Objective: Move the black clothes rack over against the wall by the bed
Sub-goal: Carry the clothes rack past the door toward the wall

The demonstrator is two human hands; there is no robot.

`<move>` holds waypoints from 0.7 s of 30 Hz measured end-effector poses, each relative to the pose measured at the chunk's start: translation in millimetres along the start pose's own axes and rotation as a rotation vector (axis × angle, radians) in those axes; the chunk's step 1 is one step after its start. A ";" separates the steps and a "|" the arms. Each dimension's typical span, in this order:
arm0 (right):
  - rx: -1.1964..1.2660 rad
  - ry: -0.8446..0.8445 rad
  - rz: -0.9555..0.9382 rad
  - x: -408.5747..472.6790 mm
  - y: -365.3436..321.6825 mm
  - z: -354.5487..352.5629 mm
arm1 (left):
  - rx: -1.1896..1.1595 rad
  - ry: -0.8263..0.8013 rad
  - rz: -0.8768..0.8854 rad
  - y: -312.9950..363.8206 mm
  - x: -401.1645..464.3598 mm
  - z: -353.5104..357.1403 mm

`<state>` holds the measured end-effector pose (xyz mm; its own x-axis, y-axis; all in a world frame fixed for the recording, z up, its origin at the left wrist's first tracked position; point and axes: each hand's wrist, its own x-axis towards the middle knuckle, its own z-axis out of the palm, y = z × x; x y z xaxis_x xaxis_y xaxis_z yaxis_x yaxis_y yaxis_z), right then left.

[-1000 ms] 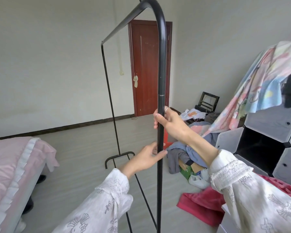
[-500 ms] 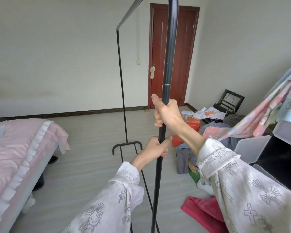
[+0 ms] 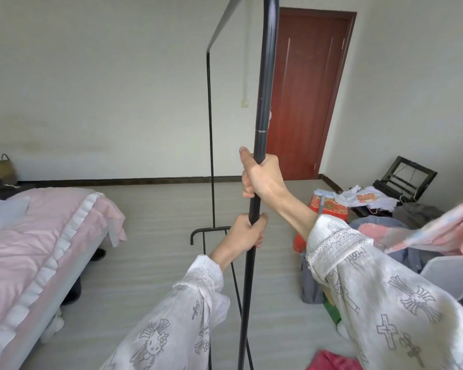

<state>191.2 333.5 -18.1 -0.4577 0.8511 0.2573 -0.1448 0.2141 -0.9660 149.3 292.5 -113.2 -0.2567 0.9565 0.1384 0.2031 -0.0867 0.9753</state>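
The black clothes rack (image 3: 265,76) stands in front of me, its near upright pole running from the top edge down to the floor. My right hand (image 3: 262,177) is closed around that pole at chest height. Just below, my left hand (image 3: 245,232) also grips the pole. The far upright (image 3: 210,134) and its curved foot (image 3: 209,231) rest on the grey floor ahead. The bed (image 3: 38,236) with pink bedding lies at the left, against the pale wall (image 3: 104,89).
A brown door (image 3: 305,97) is shut at the back right. Piled clothes, a red box (image 3: 328,206) and a black frame (image 3: 404,180) crowd the right side. A grey cube shelf edge (image 3: 447,273) and a red cloth (image 3: 332,361) lie near my right.
The view has turned left, bringing more of the bed and wall into sight. My left hand closed fully on the pole, and both hands hold it as the rack shifts.
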 end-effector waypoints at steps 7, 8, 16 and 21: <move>-0.033 -0.015 -0.025 89.1 22.8 26.8 | 0.016 0.088 0.013 -17.6 80.9 -41.1; -0.043 -0.016 -0.029 100.4 26.0 29.6 | 0.028 0.094 0.014 -19.8 91.1 -45.5; -0.040 -0.053 -0.015 193.7 49.4 48.8 | 0.052 0.127 0.010 -40.2 179.3 -84.1; -0.031 -0.062 -0.032 256.8 67.2 56.8 | 0.044 0.184 0.001 -55.9 242.7 -101.7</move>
<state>14.1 539.2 -15.5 -0.5072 0.8122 0.2883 -0.1338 0.2562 -0.9573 -20.5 501.2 -116.7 -0.4245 0.8888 0.1727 0.2438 -0.0715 0.9672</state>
